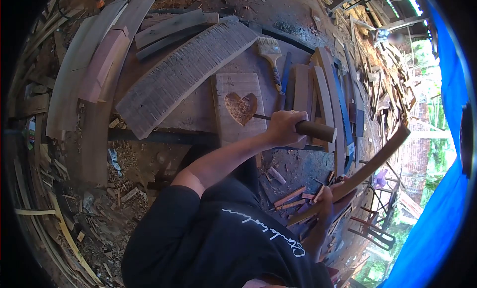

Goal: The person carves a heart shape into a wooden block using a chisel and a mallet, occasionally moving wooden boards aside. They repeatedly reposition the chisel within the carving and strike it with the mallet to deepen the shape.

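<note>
My left hand is closed around the round wooden handle of a chisel. The chisel's thin metal shank points left, its tip at the right edge of a heart-shaped hollow with a rough, chip-strewn floor. That hollow is cut into a pale wooden board lying on the workbench. Low on the right, my right hand grips a long wooden stick, which slants up and away to the right, apart from the chisel.
A wide, ridged curved plank lies left of the board. A paintbrush rests beyond it, near wooden blocks and a blue-framed saw. Long timbers stand at left. Wood scraps litter the ground; a blue tarp hangs right.
</note>
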A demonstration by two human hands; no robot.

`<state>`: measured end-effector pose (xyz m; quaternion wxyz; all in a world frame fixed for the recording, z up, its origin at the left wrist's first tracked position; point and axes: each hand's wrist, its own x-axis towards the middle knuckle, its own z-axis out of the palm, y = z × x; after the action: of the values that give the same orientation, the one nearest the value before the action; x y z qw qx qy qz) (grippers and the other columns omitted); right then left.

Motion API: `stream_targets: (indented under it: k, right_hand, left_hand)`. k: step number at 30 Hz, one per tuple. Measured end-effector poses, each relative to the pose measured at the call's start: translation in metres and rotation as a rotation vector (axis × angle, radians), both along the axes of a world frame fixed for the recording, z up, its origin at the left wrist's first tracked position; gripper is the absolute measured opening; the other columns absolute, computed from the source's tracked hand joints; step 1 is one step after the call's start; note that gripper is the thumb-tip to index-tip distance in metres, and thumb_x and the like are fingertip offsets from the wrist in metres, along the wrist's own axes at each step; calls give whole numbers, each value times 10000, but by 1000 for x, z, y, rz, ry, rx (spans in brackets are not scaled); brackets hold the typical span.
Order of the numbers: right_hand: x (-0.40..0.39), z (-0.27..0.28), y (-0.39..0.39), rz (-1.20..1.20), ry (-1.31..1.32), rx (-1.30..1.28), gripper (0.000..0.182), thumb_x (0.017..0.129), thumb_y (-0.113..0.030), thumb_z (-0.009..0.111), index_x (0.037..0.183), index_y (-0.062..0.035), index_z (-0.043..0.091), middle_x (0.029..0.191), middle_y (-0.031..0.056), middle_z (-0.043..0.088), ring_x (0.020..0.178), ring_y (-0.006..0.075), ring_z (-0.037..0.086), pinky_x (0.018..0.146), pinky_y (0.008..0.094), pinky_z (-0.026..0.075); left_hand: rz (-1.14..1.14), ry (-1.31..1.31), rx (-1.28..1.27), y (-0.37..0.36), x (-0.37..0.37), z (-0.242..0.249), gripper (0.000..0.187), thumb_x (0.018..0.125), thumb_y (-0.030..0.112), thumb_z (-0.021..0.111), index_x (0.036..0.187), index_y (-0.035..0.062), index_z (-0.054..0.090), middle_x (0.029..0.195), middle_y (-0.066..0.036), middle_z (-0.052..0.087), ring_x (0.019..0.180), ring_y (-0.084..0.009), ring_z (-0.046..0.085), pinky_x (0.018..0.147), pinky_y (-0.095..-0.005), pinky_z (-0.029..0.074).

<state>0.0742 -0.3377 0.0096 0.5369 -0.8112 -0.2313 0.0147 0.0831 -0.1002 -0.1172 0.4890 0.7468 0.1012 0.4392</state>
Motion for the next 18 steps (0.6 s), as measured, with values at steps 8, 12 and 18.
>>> stream_targets:
  k: [8,12,18]
  right_hand:
    - [16,-25,-23,-50,-234,-177,575,735,-82,702,1245,-17,445,868,36,551,728,156,531,703,349,494]
    - [24,-16,-18,94,100,-470,663,760,-22,704,1344,-9,388,800,25,511,578,98,521,479,227,436]
    - [5,-12,1,-102,-63,274,598,779,-67,712,1284,17,402,901,45,519,653,128,497,582,281,450]
  left_hand:
    - [37,11,-78,13,2,4,259,671,167,801,825,133,595,707,-79,639,683,-298,663,607,-398,495]
    - [64,35,-82,12,2,2,262,669,173,802,827,133,596,698,-76,634,680,-299,662,601,-403,494]
    - [44,32,-61,7,2,-1,255,672,168,795,832,138,598,704,-76,636,685,-310,661,596,-408,493]
